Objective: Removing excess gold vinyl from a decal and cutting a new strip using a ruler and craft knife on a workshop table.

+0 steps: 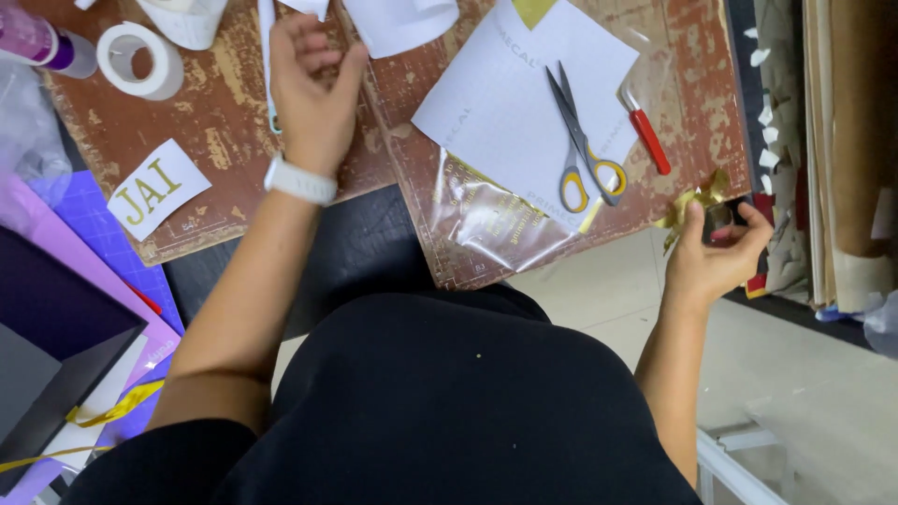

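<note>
Left hand (313,89) is pinching a white strip (267,56) running lengthwise away from the person; right hand (713,257) is gripping crumpled gold foil (690,204) at the worktop (224,122) edge

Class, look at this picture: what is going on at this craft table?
A person sits at a worn brown board. The left hand pinches a white paper strip. The right hand holds a small dark object with gold ribbon at the board's edge. Scissors lie unused on white sheets.
</note>
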